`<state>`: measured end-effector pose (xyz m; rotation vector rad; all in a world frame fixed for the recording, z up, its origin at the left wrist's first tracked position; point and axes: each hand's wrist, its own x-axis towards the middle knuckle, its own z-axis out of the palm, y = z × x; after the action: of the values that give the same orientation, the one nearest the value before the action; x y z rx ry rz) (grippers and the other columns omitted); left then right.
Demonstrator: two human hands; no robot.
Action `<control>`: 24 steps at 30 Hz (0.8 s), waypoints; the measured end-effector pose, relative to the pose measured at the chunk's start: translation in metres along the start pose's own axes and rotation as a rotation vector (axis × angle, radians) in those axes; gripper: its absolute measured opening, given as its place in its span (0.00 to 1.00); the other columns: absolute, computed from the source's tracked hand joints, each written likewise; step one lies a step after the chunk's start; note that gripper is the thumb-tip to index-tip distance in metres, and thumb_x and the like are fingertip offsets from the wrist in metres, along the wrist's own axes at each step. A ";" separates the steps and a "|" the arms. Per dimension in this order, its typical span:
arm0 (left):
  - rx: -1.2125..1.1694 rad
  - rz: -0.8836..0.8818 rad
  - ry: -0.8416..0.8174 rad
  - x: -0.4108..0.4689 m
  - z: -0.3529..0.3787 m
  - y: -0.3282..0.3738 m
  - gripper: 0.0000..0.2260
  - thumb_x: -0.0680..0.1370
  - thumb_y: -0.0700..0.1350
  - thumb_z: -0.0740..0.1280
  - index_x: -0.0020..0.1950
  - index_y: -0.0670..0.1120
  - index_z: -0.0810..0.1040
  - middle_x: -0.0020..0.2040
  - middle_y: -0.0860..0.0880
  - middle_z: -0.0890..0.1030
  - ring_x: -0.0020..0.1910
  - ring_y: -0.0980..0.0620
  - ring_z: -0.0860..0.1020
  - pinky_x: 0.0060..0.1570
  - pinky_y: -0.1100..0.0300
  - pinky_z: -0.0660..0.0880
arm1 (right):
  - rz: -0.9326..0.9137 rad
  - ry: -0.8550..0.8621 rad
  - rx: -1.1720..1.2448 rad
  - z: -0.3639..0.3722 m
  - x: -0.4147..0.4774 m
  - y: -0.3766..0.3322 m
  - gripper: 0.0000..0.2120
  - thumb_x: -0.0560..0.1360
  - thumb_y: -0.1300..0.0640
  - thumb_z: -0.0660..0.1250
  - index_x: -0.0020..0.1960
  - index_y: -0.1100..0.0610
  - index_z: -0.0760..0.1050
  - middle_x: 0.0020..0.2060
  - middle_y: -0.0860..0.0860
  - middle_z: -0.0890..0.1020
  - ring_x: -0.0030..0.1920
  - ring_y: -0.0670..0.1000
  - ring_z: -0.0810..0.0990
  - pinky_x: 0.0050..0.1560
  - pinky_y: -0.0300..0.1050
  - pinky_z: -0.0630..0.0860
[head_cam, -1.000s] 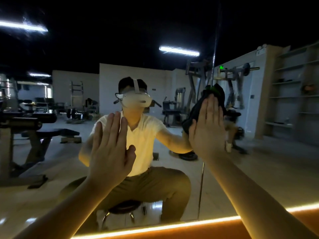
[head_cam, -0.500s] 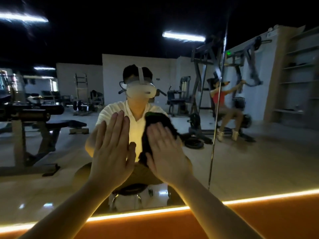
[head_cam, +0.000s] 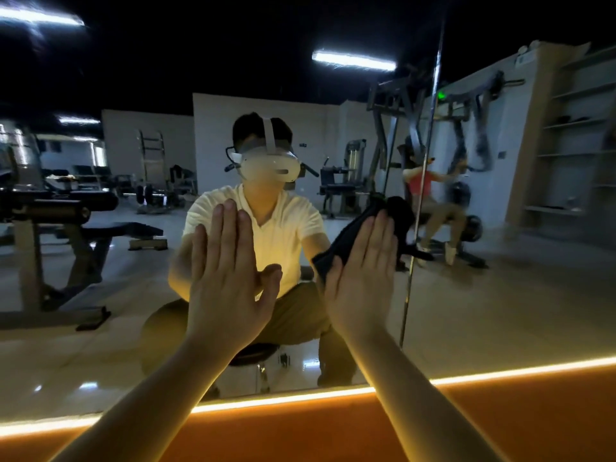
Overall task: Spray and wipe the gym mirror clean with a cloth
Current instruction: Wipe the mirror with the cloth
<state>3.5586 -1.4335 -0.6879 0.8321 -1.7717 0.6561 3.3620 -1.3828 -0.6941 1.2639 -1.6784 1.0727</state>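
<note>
Right grip (head_cam: 363,278): mine, released, not clenched. The fingers are straight and close together, and the palm is laid flat on the cloth (head_cam: 345,243), pressing it to the glass; the thumb lies along the cloth's lower left edge.

Cloth: black and bunched, caught between my right palm and the mirror (head_cam: 500,311). It shows above my fingertips and to the left of them, touching the glass just left of the seam (head_cam: 420,208).

Left grip (head_cam: 230,271): mine, released and holding nothing. The fingers are straight and upright, the thumb is spread to the right, and the palm faces the mirror. It is beside the right grip and apart from it; I cannot tell whether the palm touches the glass.

Mirror: a wall panel that fills most of the view, with a vertical seam running down just right of my right grip.

Light strip (head_cam: 300,398): a warm glowing line along the mirror's bottom edge.

Ledge (head_cam: 333,435): orange, below the strip; both my forearms reach over it.

Reflected in the mirror:
- myself, seated on a round stool (head_cam: 256,353), in a pale shirt and a white headset (head_cam: 268,166)
- a weight bench (head_cam: 66,211) to the left
- a second person in a red top (head_cam: 420,182) at a machine, behind the seam
- shelves (head_cam: 573,145) at far right
- ceiling tube lights (head_cam: 353,60) overhead
</note>
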 end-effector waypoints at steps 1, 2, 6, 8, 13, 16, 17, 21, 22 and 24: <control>-0.030 0.009 0.007 -0.001 -0.002 -0.003 0.36 0.83 0.54 0.63 0.84 0.36 0.53 0.85 0.37 0.51 0.85 0.41 0.49 0.81 0.36 0.53 | -0.025 -0.011 0.004 0.005 -0.009 -0.013 0.33 0.86 0.49 0.48 0.83 0.66 0.44 0.83 0.63 0.45 0.83 0.59 0.42 0.83 0.59 0.46; -0.060 0.009 0.017 -0.004 -0.003 -0.005 0.34 0.84 0.51 0.62 0.84 0.36 0.54 0.85 0.38 0.52 0.85 0.41 0.50 0.80 0.35 0.54 | -0.073 -0.029 -0.005 0.011 -0.018 -0.027 0.33 0.86 0.48 0.48 0.83 0.65 0.44 0.83 0.62 0.45 0.83 0.59 0.42 0.83 0.58 0.45; -0.135 -0.035 0.061 -0.035 -0.003 -0.006 0.28 0.85 0.47 0.54 0.82 0.34 0.58 0.84 0.37 0.55 0.84 0.39 0.54 0.78 0.32 0.57 | -0.500 -0.135 0.023 0.033 -0.064 -0.062 0.29 0.87 0.47 0.51 0.83 0.61 0.53 0.82 0.59 0.54 0.84 0.57 0.46 0.82 0.58 0.52; -0.138 -0.028 0.019 -0.050 0.000 -0.003 0.28 0.85 0.48 0.53 0.82 0.35 0.59 0.84 0.36 0.55 0.84 0.38 0.54 0.78 0.31 0.57 | -0.651 -0.134 0.043 0.039 -0.078 -0.049 0.27 0.86 0.48 0.53 0.82 0.59 0.57 0.81 0.56 0.59 0.83 0.55 0.50 0.82 0.56 0.56; -0.116 -0.004 -0.010 -0.055 0.003 -0.006 0.30 0.82 0.45 0.63 0.82 0.36 0.59 0.84 0.37 0.54 0.84 0.38 0.54 0.77 0.31 0.58 | -0.233 -0.018 -0.014 0.022 -0.044 0.022 0.29 0.86 0.50 0.51 0.82 0.63 0.51 0.82 0.60 0.54 0.83 0.57 0.49 0.83 0.56 0.47; -0.115 0.013 -0.001 -0.056 0.002 -0.010 0.31 0.82 0.45 0.65 0.82 0.36 0.60 0.84 0.37 0.55 0.84 0.37 0.54 0.77 0.30 0.59 | -0.046 0.037 -0.053 0.004 -0.015 0.052 0.29 0.86 0.52 0.49 0.82 0.65 0.52 0.82 0.62 0.54 0.83 0.59 0.50 0.83 0.58 0.51; -0.125 0.015 0.001 -0.057 0.002 -0.011 0.30 0.82 0.44 0.65 0.82 0.36 0.60 0.84 0.37 0.56 0.84 0.37 0.54 0.76 0.30 0.59 | -0.014 0.055 -0.045 0.003 -0.011 0.053 0.29 0.86 0.53 0.49 0.82 0.66 0.52 0.82 0.62 0.54 0.83 0.59 0.50 0.82 0.58 0.51; -0.174 0.029 -0.031 -0.061 -0.003 -0.018 0.29 0.82 0.41 0.62 0.82 0.35 0.60 0.84 0.37 0.56 0.84 0.37 0.55 0.76 0.30 0.60 | 0.130 0.099 0.066 0.012 -0.019 0.007 0.31 0.85 0.52 0.49 0.82 0.67 0.50 0.83 0.63 0.52 0.83 0.60 0.49 0.82 0.59 0.50; -0.170 0.040 -0.031 -0.064 -0.005 -0.022 0.28 0.82 0.41 0.62 0.81 0.34 0.61 0.84 0.37 0.57 0.84 0.37 0.56 0.76 0.30 0.60 | 0.094 0.084 0.083 0.016 -0.027 -0.008 0.31 0.85 0.51 0.49 0.82 0.68 0.49 0.83 0.63 0.51 0.83 0.60 0.48 0.82 0.60 0.49; -0.164 0.054 -0.020 -0.073 -0.009 -0.031 0.28 0.82 0.40 0.62 0.81 0.33 0.61 0.83 0.36 0.57 0.83 0.36 0.57 0.77 0.30 0.59 | -0.048 0.018 0.090 0.026 -0.048 -0.038 0.32 0.86 0.50 0.49 0.83 0.67 0.48 0.83 0.63 0.48 0.83 0.60 0.46 0.83 0.60 0.47</control>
<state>3.6055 -1.4291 -0.7520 0.6830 -1.8442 0.5305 3.4076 -1.3971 -0.7406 1.3416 -1.5939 1.1381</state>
